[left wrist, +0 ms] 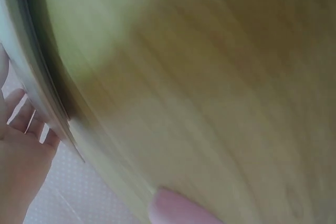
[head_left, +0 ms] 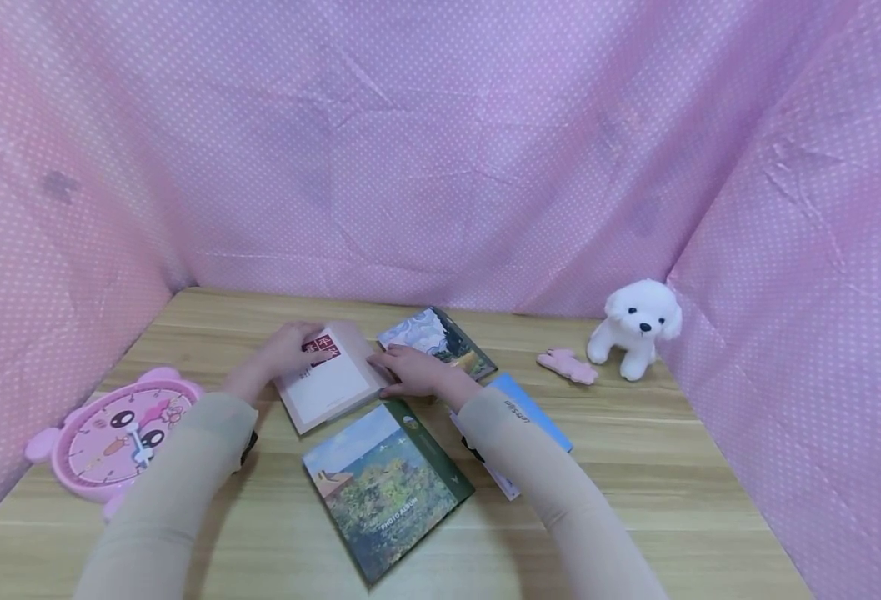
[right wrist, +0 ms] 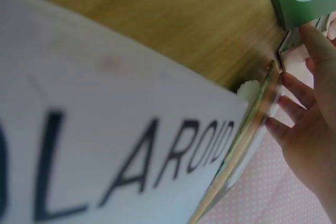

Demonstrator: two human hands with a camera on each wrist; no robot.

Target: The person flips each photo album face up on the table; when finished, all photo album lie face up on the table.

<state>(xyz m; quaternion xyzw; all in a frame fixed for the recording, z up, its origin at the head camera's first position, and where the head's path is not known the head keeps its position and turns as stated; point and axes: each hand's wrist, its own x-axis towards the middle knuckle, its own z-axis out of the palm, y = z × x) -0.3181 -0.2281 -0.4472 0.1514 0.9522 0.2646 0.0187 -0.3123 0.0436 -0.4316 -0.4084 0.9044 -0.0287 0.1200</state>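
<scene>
A white album (head_left: 331, 387) with a dark red square of characters on its cover lies at the left middle of the table. My left hand (head_left: 290, 348) grips its left side, fingers over the cover near the red square. At its right edge is my right hand (head_left: 417, 371), thumb by the near corner and fingers beside a pale, blurred flap. The right wrist view shows these fingers (right wrist: 294, 108) spread, next to a painting-covered album (head_left: 425, 337). A green-spined photo album (head_left: 387, 492) lies nearest me. In the left wrist view, the left hand (left wrist: 23, 150) is partly cut off.
A blue and white album (head_left: 538, 417), lettered "LAROID" in the right wrist view, lies under my right forearm. The pink clock (head_left: 128, 437) is at the left. A small pink plush piece (head_left: 568, 367) and white toy dog (head_left: 635, 325) are at the back right. Pink dotted cloth surrounds the table.
</scene>
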